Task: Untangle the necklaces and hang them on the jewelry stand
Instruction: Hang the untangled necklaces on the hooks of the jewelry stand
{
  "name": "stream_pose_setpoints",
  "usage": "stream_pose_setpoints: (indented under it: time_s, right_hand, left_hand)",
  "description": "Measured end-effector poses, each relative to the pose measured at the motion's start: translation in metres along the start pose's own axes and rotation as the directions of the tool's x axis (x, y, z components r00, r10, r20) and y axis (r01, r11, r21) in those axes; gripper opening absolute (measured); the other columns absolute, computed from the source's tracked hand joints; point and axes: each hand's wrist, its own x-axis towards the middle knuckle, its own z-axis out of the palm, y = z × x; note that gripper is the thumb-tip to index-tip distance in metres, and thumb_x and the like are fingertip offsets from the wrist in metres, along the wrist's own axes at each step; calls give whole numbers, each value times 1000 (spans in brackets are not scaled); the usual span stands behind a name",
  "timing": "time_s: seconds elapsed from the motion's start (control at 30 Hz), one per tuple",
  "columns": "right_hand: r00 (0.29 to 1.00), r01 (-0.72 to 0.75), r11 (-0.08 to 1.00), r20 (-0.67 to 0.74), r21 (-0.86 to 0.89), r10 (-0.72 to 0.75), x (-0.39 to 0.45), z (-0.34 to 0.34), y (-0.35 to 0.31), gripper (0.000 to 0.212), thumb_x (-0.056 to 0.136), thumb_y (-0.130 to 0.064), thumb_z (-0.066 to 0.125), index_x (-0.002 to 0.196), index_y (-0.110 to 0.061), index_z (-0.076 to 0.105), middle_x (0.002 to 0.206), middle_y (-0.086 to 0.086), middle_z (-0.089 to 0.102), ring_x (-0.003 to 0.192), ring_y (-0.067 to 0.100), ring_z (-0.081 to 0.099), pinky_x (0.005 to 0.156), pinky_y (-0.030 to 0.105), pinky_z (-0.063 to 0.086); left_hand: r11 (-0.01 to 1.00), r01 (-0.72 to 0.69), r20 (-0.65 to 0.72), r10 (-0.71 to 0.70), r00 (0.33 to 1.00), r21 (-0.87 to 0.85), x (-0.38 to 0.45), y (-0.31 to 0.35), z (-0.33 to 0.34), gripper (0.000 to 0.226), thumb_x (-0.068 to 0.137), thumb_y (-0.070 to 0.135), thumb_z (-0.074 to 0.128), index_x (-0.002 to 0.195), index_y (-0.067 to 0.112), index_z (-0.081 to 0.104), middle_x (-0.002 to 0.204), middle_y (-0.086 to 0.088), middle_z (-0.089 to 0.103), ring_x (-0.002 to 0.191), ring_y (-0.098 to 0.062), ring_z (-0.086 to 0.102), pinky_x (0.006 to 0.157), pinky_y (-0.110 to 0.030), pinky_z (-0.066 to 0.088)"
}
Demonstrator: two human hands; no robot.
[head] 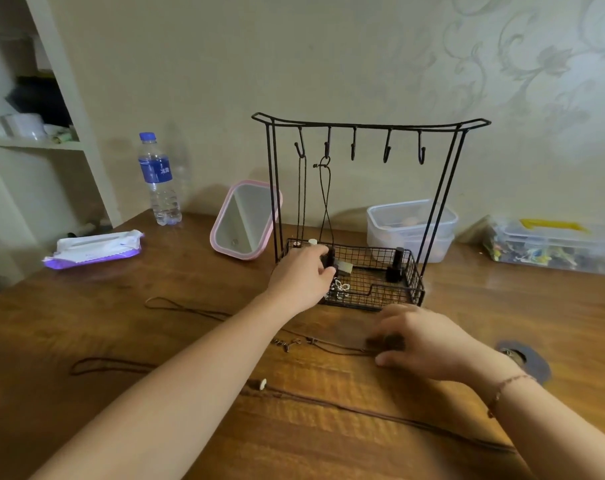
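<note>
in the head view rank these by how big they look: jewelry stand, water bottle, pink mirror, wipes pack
Largest to smallest as they appear:
1. jewelry stand, plainly the largest
2. pink mirror
3. water bottle and wipes pack: similar apparent size, one upright, one flat, so I won't rank them; the pack also lies nearer the camera.

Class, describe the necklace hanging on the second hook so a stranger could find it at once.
Find the black wire jewelry stand on the wooden table. From its second hook from the left hangs a dark cord necklace; unlike its straight-hanging neighbour, its strands cross.
</note>
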Motion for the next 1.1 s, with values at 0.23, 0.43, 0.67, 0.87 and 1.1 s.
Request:
stream_pose_setpoints:
  time_s: [0.23, 0.43, 0.67, 0.87, 1.1]
  right_hand:
    - [998, -23, 1000, -52, -2, 23, -6, 27, 7, 7, 98, -36, 52, 91, -36, 54, 102, -19, 42, 98, 5, 38, 86, 26, 44]
    - [942, 69, 716, -282, 695, 183, -1, 17, -5, 15, 103, -14, 44, 88, -15, 49, 68, -1, 56, 65, 19, 53, 65, 38, 47]
    - [946, 115, 756, -303, 645, 114, -21, -4, 20, 43, 86, -60, 57, 75, -19, 64, 56, -6, 51, 51, 3, 42, 51, 16, 33]
    - [980, 131, 817, -198, 561, -21, -18, -24, 11, 44, 89, -66, 51, 99, -30, 73, 97, -10, 70, 98, 10, 64, 85, 31, 50]
    - [951, 192, 616, -300, 764, 76, -10, -48, -24, 20, 97, -23, 55, 104, -13, 71, 64, -13, 65, 53, -1, 52, 55, 13, 41]
  left_hand:
    - [971, -178, -102, 163, 981, -157, -49, -24, -6, 27, 97, 18, 60, 123, 18, 67, 114, 4, 69, 93, -2, 63, 80, -14, 54]
    - [960, -93, 361, 188, 914, -264, -67, 21, 10, 28, 100, 40, 51, 121, 25, 62, 117, 5, 68, 110, -10, 61, 97, -37, 50]
    - [947, -106, 365, 219, 905, -304, -58, 30, -12, 27, 104, 31, 49, 91, 21, 70, 74, 11, 65, 73, 2, 58, 76, -17, 48]
    - [947, -238, 323, 299, 898, -214, -39, 50, -31, 26, 101, 32, 53, 87, 21, 72, 84, 3, 69, 83, -13, 63, 85, -40, 52]
    - [894, -35, 399, 234, 887, -447, -28, 64, -46, 21, 104, 31, 48, 94, 25, 66, 70, 4, 62, 53, -10, 55, 52, -27, 43]
